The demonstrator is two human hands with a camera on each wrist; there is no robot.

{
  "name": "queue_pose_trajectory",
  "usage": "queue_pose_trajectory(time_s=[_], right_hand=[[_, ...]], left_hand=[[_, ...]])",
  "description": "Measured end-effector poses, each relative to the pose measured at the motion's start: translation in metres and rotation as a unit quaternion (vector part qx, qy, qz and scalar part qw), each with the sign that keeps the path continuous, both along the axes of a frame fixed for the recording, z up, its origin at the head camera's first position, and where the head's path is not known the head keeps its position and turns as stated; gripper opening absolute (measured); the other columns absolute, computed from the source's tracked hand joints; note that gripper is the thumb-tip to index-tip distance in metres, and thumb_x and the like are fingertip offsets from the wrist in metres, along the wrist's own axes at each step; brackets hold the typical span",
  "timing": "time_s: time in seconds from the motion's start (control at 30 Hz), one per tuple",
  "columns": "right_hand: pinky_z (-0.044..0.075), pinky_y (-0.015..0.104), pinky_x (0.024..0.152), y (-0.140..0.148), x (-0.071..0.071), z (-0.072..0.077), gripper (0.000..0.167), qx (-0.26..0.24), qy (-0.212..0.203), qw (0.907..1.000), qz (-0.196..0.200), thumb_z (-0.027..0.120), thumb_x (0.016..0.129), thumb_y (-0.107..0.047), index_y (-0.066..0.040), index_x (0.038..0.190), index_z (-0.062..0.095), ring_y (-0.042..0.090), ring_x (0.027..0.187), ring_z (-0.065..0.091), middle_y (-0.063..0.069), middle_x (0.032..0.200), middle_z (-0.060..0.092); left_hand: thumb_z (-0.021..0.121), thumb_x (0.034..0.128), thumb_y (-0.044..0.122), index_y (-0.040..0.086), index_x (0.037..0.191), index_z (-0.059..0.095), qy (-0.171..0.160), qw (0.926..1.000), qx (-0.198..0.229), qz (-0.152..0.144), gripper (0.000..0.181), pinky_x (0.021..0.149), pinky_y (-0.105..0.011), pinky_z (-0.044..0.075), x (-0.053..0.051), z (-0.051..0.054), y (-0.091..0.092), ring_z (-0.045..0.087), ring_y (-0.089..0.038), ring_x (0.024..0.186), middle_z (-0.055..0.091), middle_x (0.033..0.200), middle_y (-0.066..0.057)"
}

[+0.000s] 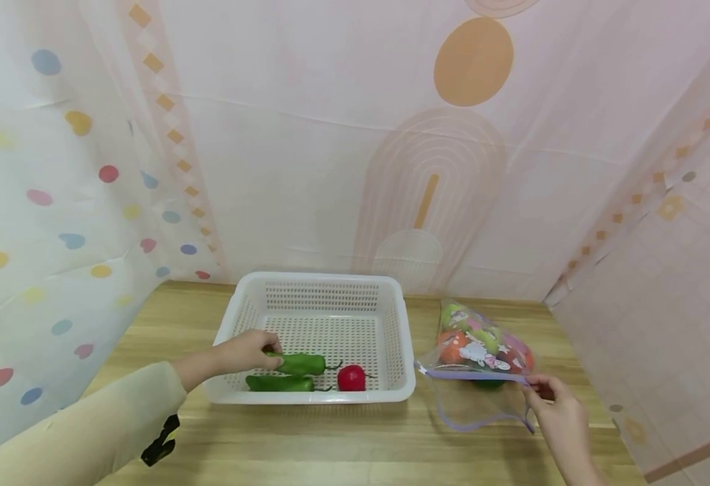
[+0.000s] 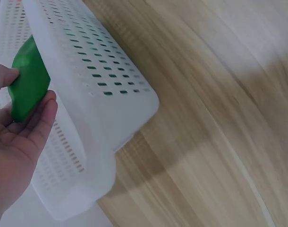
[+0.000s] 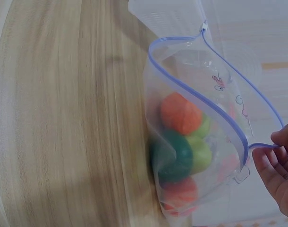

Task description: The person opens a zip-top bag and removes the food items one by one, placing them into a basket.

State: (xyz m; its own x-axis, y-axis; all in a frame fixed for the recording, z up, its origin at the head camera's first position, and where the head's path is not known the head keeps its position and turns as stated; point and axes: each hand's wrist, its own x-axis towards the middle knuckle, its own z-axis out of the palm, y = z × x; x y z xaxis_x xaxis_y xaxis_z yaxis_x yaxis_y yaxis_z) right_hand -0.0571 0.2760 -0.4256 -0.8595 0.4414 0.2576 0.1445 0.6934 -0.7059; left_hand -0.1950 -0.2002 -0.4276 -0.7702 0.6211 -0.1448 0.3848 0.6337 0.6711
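Observation:
My left hand [image 1: 250, 352] reaches into the white plastic basket [image 1: 405, 337] and grips one end of a green pepper [image 1: 304, 364]. In the left wrist view, thumb and fingers pinch that pepper [image 2: 29, 78]. A second green pepper [image 1: 279, 383] lies along the basket's near side, with a red round vegetable or fruit [image 1: 351, 379] to its right. My right hand [image 1: 560, 418] pinches the purple rim of a clear zip bag [image 3: 200, 101] at one corner, and its mouth gapes. Inside the bag are orange, green and red round pieces, among them a dark green one [image 3: 172, 156].
The wooden table [image 1: 331, 445] carries the basket at left centre and the bag at right. Patterned cloth [image 1: 306, 169] hangs behind the table and on both sides. A black strap or clip [image 1: 160, 442] hangs by the left sleeve.

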Motion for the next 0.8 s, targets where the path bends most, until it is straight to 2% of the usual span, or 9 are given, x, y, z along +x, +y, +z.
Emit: queue_pose_trajectory(time_s=[0.3,0.43,0.57,0.8], right_hand=[[0.044,0.015,0.057,0.0,-0.001,-0.001,0.014,0.0,-0.003,1.0,-0.003,0.068,0.081,-0.005,0.0,0.094,0.066,-0.004,0.069,0.051,0.01,0.084,0.067],[0.045,0.016,0.057,0.0,-0.001,0.0,0.013,-0.001,-0.008,1.0,-0.004,0.068,0.081,-0.005,-0.001,0.094,0.066,-0.004,0.07,0.051,0.009,0.084,0.066],[0.045,0.017,0.056,0.0,0.0,0.0,0.013,-0.002,-0.008,1.0,-0.002,0.068,0.082,-0.005,-0.001,0.094,0.066,-0.004,0.069,0.051,0.009,0.084,0.066],[0.045,0.016,0.056,0.0,-0.001,-0.001,0.012,0.001,-0.011,0.9999,-0.006,0.068,0.082,-0.006,-0.002,0.093,0.066,-0.005,0.069,0.051,0.008,0.083,0.066]], left_hand=[[0.06,0.0885,0.015,0.004,0.09,0.064,0.005,0.9995,-0.029,-0.008,0.012,0.059,-0.025,0.042,-0.002,-0.008,-0.001,0.046,-0.009,0.063,0.058,0.075,0.003],[0.054,0.0924,0.012,0.004,0.081,0.063,0.031,0.9962,-0.081,-0.012,0.017,0.056,-0.025,0.039,-0.004,-0.011,0.0,0.042,-0.008,0.057,0.052,0.065,0.004],[0.05,0.0939,0.009,0.003,0.076,0.06,0.06,0.989,-0.133,-0.024,0.021,0.054,-0.024,0.038,-0.006,-0.015,0.002,0.04,-0.008,0.055,0.046,0.061,0.004],[0.049,0.0929,0.003,0.001,0.079,0.059,0.053,0.983,-0.175,-0.019,0.017,0.054,-0.025,0.039,-0.008,-0.02,0.007,0.04,-0.011,0.056,0.044,0.062,0.001]])
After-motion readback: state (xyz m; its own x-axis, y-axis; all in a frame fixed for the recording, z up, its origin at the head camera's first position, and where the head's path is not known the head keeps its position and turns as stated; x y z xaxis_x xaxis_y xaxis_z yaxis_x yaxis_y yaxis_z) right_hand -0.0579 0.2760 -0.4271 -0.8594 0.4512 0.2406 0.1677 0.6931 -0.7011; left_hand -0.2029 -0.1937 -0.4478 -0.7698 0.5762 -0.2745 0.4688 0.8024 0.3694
